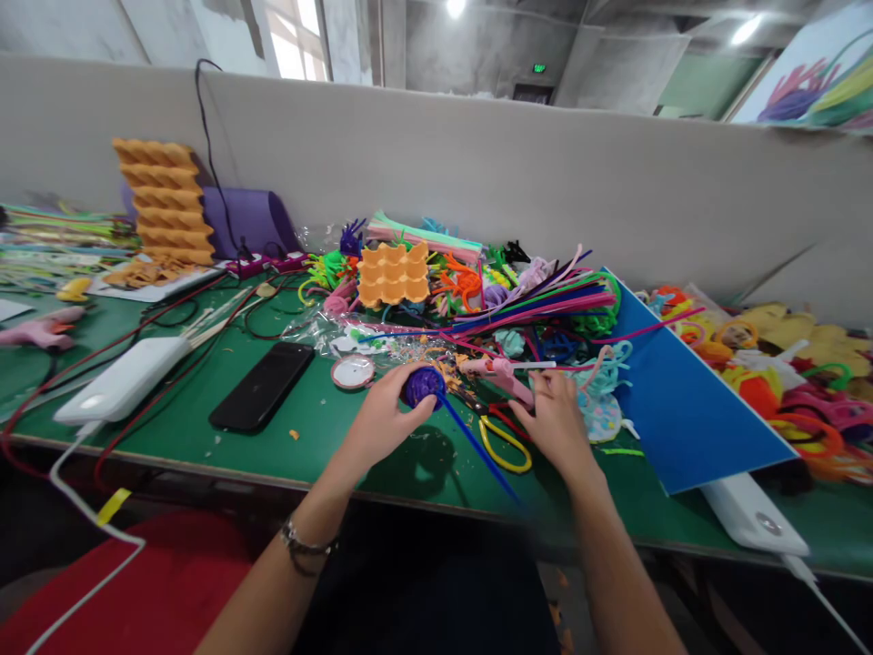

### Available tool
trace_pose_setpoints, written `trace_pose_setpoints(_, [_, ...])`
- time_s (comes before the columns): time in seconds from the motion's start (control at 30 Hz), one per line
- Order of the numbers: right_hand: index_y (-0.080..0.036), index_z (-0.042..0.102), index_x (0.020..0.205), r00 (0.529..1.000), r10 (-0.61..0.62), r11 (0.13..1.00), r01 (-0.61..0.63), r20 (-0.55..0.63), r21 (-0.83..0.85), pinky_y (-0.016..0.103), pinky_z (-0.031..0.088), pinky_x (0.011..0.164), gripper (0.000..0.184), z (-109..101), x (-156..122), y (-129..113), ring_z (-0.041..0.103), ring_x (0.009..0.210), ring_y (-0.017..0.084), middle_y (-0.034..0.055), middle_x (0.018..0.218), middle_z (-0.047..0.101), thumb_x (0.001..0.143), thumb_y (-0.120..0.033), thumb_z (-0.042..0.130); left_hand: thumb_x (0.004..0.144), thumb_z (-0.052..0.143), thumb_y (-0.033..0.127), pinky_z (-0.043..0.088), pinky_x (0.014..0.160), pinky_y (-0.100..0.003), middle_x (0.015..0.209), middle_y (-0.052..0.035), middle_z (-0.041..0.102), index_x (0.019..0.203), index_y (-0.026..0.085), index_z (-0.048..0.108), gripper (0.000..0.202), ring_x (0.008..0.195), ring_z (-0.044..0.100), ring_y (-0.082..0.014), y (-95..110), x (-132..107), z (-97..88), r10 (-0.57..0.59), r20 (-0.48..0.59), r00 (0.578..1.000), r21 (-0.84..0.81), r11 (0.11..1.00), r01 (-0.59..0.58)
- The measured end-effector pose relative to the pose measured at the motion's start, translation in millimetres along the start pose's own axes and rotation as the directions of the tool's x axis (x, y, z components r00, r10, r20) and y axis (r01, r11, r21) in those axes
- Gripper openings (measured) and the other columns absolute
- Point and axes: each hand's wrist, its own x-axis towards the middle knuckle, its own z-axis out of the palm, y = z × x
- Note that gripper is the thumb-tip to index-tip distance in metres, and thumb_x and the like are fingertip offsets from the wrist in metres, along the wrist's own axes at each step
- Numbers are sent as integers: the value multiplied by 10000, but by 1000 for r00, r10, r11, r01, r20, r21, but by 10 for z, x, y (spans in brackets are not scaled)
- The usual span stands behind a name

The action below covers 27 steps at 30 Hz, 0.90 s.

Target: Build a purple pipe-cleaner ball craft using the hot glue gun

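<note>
My left hand (392,409) is closed around a round coil (424,388) of purple and blue fuzzy pipe cleaner. A loose blue end (477,446) of it trails down and right past the table's front edge, blurred at its tip. With thumb and fingers, my right hand (556,414) grips the handle end of a pink glue gun (499,373), whose nozzle points left. A white glue stick (536,366) juts from its back. Below the glue gun lie yellow-handled scissors (506,446), close to my right thumb.
A black phone (263,387), a round white disc (353,371) and a white power bank (123,382) lie to the left. Behind are piled pipe cleaners (538,300) and an orange egg-crate piece (394,275). A blue board (696,400) leans at right.
</note>
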Motion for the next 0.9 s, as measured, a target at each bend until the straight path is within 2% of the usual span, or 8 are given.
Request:
trace_pose_setpoints(0.1, [-185, 544, 968, 999, 6, 985, 2, -45, 175, 385, 465, 685, 227, -145, -194, -125, 535, 828, 251, 94, 863, 552, 782, -303, 490, 727, 471, 305, 454, 858, -391, 1049, -138, 619, 1052, 108, 540, 386, 967, 576, -224, -14, 5, 30, -17, -37, 999, -7, 1000, 17])
trace_pose_setpoints(0.2, [-206, 450, 1105, 999, 12, 924, 8, -49, 382, 339, 486, 650, 382, -117, -312, -315, 552, 773, 200, 68, 902, 553, 771, -377, 526, 721, 474, 305, 460, 850, -389, 1043, -136, 623, 1041, 111, 545, 381, 957, 582, -222, -28, 18, 67, -30, -64, 998, -25, 999, 28])
trace_pose_setpoints(0.27, [-187, 452, 1033, 987, 85, 916, -24, -134, 401, 340, 487, 614, 417, -17, -319, -395, 548, 732, 199, 64, 866, 547, 720, -437, 567, 716, 479, 301, 463, 844, -385, 1037, -128, 627, 1030, 118, 549, 370, 948, 586, -218, -41, 19, 75, -41, -92, 995, -33, 999, 38])
trace_pose_setpoints(0.4, [-192, 497, 825, 994, 68, 922, -30, -84, 385, 323, 472, 596, 193, 127, -282, -371, 546, 704, 189, 61, 806, 536, 769, -378, 502, 712, 492, 299, 477, 817, -378, 1009, -106, 638, 1026, 135, 554, 359, 909, 598, -213, -92, -4, 23, -84, -117, 990, -46, 996, 79])
trace_pose_setpoints(0.5, [-197, 516, 723, 999, 28, 929, -12, -36, 369, 319, 465, 611, 159, 108, -300, -285, 546, 709, 193, 58, 755, 537, 790, -334, 468, 715, 490, 310, 488, 789, -363, 1000, -101, 636, 1039, 135, 553, 374, 878, 603, -209, -128, -28, -28, -108, -116, 987, -76, 992, 99])
trace_pose_setpoints(0.7, [-199, 548, 779, 998, 29, 922, -48, 55, 384, 301, 480, 612, 80, 33, -353, -219, 575, 715, 183, 53, 799, 573, 774, -243, 482, 705, 492, 313, 468, 834, -370, 1026, -114, 627, 1032, 127, 551, 381, 926, 592, -221, -83, -48, 8, -86, -105, 991, -82, 994, 77])
trace_pose_setpoints(0.83, [-192, 541, 848, 998, 25, 877, 2, -50, 480, 283, 491, 614, 114, -38, -330, -288, 583, 686, 163, 54, 791, 596, 807, -210, 436, 715, 494, 295, 465, 843, -360, 1037, -106, 623, 1029, 141, 541, 353, 946, 587, -212, -6, -60, 53, -4, -102, 995, -69, 998, -3])
trace_pose_setpoints(0.9, [-192, 524, 931, 995, -56, 842, 92, -84, 531, 269, 497, 604, 150, -92, -333, -367, 577, 657, 151, 40, 778, 596, 791, -234, 494, 721, 495, 278, 462, 848, -356, 1041, -101, 622, 1036, 146, 534, 343, 955, 583, -207, 26, -65, 64, 33, -113, 993, -62, 997, -41])
